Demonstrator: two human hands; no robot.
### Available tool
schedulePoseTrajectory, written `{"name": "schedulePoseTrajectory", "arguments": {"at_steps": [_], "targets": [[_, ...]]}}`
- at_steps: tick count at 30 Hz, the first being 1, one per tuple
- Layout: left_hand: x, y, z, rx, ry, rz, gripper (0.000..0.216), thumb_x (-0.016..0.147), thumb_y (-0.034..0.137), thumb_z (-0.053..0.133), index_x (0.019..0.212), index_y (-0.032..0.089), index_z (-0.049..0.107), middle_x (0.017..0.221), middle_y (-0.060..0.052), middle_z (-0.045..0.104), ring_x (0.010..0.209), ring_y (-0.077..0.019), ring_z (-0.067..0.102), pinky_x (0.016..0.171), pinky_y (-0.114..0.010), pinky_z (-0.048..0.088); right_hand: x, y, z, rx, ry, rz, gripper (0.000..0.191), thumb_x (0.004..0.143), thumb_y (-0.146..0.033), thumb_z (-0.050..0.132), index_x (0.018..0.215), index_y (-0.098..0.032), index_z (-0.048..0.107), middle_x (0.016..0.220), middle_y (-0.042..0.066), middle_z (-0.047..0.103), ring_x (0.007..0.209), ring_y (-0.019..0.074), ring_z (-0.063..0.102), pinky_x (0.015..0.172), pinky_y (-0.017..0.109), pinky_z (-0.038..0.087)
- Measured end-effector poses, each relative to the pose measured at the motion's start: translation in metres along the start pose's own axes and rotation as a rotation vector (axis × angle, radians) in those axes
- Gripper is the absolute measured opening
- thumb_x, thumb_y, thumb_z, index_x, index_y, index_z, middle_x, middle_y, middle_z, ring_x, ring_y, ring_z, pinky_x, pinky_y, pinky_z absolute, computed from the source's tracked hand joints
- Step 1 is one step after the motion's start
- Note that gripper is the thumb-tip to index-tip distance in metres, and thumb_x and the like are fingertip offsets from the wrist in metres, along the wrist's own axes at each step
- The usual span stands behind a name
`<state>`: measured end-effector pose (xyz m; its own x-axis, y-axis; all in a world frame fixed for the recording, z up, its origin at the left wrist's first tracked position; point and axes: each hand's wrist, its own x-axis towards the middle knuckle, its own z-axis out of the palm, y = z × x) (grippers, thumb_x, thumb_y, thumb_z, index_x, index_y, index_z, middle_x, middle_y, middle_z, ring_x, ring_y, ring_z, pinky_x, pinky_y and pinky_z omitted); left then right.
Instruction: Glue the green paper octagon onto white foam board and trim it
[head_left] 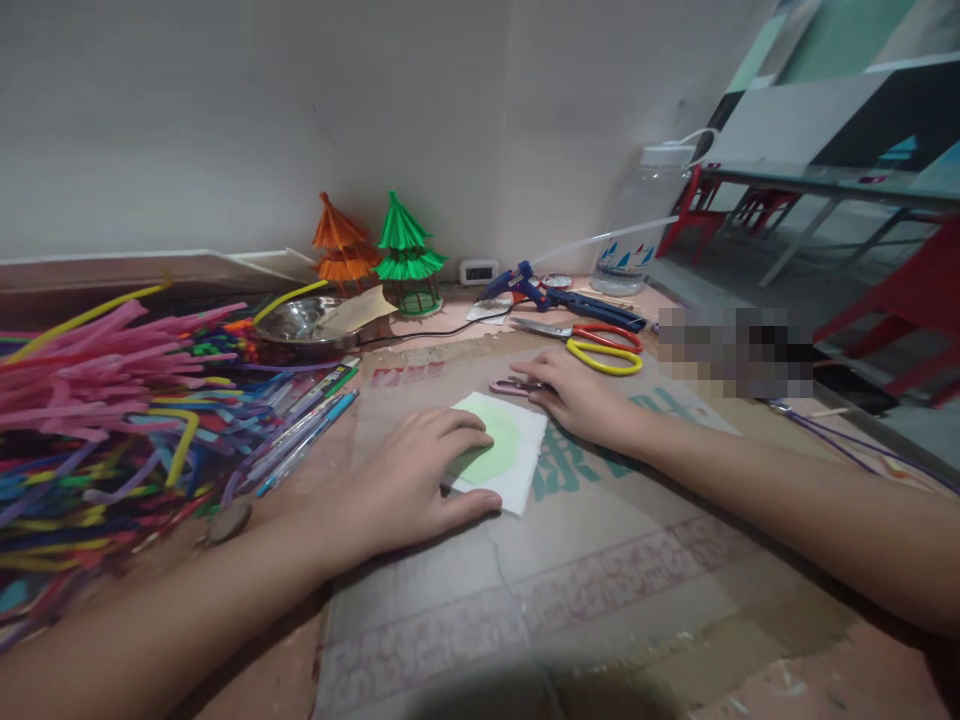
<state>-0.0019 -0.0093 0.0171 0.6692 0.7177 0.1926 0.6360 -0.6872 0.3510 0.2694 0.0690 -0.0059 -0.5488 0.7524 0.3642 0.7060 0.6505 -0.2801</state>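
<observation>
1. Left hand [420,475]: fingers loosely spread, over white sheet [529,455] bearing green shape [501,440], frame centre.
2. Right hand [574,395]: fingers at pink tool [508,387], just right of centre; grip cannot be told.

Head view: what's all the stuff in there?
worktop: one, pinkish, in front
cardboard: one, brown, on worktop
white sheet: one, white, on cardboard
green paper: one, green, on white sheet
pink tool: one, pink, beside white sheet
scissors: one pair, red and yellow, centre
glue gun: one, blue, back
hand tool: one, blue, back right
display: one, white, back
orange tower: one, orange, back
green tower: one, green, back
bottle: one, clear, back right
bowl: one, silver, back left
tan sheet: one, tan, on bowl
pipe cleaners: many, mixed colours, left
pens: several, mixed colours, left
lump: one, greyish, left
chairs: several, red, right background
wall: one, grey, behind
left hand: one, bare, over green paper
right hand: one, bare, at pink tool
</observation>
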Motion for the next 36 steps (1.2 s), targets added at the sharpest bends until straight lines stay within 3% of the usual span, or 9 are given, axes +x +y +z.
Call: {"name": "schedulePoseTrajectory", "arguments": {"at_steps": [8, 13, 16, 21, 23, 25, 27, 31, 36], "targets": [[0.018, 0.02, -0.013, 0.232, -0.123, -0.006, 0.04, 0.092, 0.051, 0.068, 0.113, 0.017, 0.071, 0.123, -0.014, 0.069, 0.11, -0.0333, 0.067, 0.095, -0.047, 0.056, 0.0, -0.001, -0.001, 0.004, 0.017, -0.018, 0.035, 0.098, -0.022, 0.053, 0.13, -0.015, 0.065, 0.113, 0.015, 0.066, 0.105, 0.0286, 0.061, 0.095, 0.048, 0.051], [0.008, 0.012, -0.007, 0.243, -0.033, 0.076, 0.045, 0.097, 0.05, 0.06, 0.126, 0.016, 0.066, 0.131, -0.016, 0.067, 0.121, -0.0332, 0.063, 0.103, -0.046, 0.053, -0.01, -0.01, -0.014, 0.157, 0.121, -0.118, 0.041, 0.102, -0.03, 0.05, 0.142, -0.019, 0.055, 0.14, 0.017, 0.06, 0.131, 0.0287, 0.057, 0.11, 0.052, 0.046], [0.004, -0.004, -0.009, 0.12, -0.023, 0.139, 0.041, 0.1, 0.039, 0.051, 0.132, 0.015, 0.061, 0.136, -0.016, 0.065, 0.127, -0.0308, 0.061, 0.108, -0.046, 0.051, -0.018, -0.021, -0.022, 0.249, -0.016, -0.265, 0.047, 0.104, -0.035, 0.049, 0.148, -0.019, 0.049, 0.152, 0.018, 0.054, 0.143, 0.0274, 0.049, 0.117, 0.053, 0.04], [0.012, -0.026, -0.01, -0.135, 0.095, -0.024, 0.028, 0.096, 0.016, 0.039, 0.11, 0.019, 0.063, 0.107, -0.007, 0.074, 0.099, -0.0202, 0.071, 0.089, -0.035, 0.058, -0.026, -0.043, -0.028, 0.338, -0.249, -0.344, 0.056, 0.102, -0.044, 0.054, 0.151, -0.018, 0.048, 0.162, 0.018, 0.041, 0.152, 0.028, 0.036, 0.123, 0.054, 0.03], [0.015, -0.03, -0.005, -0.142, 0.137, -0.008, 0.025, 0.093, 0.014, 0.042, 0.106, 0.019, 0.063, 0.104, -0.007, 0.074, 0.098, -0.0209, 0.071, 0.089, -0.036, 0.058, -0.03, -0.053, -0.031, 0.428, -0.389, -0.402, 0.06, 0.097, -0.05, 0.061, 0.148, -0.019, 0.054, 0.159, 0.017, 0.046, 0.151, 0.0287, 0.037, 0.125, 0.052, 0.026], [0.015, -0.032, -0.001, -0.121, 0.144, 0.016, 0.026, 0.091, 0.012, 0.043, 0.106, 0.019, 0.063, 0.106, -0.008, 0.074, 0.101, -0.0213, 0.07, 0.092, -0.037, 0.058, -0.033, -0.062, -0.035, 0.633, -0.518, -0.416, 0.05, 0.102, -0.053, 0.051, 0.135, -0.018, 0.066, 0.144, 0.015, 0.063, 0.143, 0.0258, 0.051, 0.122, 0.046, 0.033], [0.015, -0.032, 0.001, -0.093, 0.151, 0.041, 0.027, 0.091, 0.012, 0.043, 0.105, 0.019, 0.064, 0.107, -0.008, 0.074, 0.101, -0.0216, 0.07, 0.093, -0.037, 0.057, -0.036, -0.069, -0.037, 0.781, -0.515, -0.36, 0.051, 0.106, -0.052, 0.042, 0.132, -0.017, 0.068, 0.136, 0.015, 0.069, 0.137, 0.0234, 0.057, 0.119, 0.043, 0.039], [0.014, -0.032, 0.001, -0.062, 0.162, 0.079, 0.026, 0.09, 0.012, 0.043, 0.104, 0.018, 0.065, 0.107, -0.009, 0.074, 0.101, -0.0216, 0.07, 0.093, -0.037, 0.057, -0.036, -0.076, -0.038, 0.677, -0.476, -0.37, 0.054, 0.097, -0.051, 0.061, 0.14, -0.017, 0.063, 0.151, 0.017, 0.056, 0.147, 0.0267, 0.044, 0.125, 0.048, 0.026], [0.015, -0.034, 0.001, -0.068, 0.158, 0.08, 0.027, 0.089, 0.011, 0.044, 0.102, 0.018, 0.066, 0.105, -0.008, 0.074, 0.1, -0.0215, 0.07, 0.092, -0.037, 0.057, -0.037, -0.078, -0.036, 0.656, -0.424, -0.348, 0.049, 0.098, -0.049, 0.06, 0.135, -0.017, 0.067, 0.151, 0.017, 0.056, 0.147, 0.0266, 0.045, 0.122, 0.046, 0.032]]}}
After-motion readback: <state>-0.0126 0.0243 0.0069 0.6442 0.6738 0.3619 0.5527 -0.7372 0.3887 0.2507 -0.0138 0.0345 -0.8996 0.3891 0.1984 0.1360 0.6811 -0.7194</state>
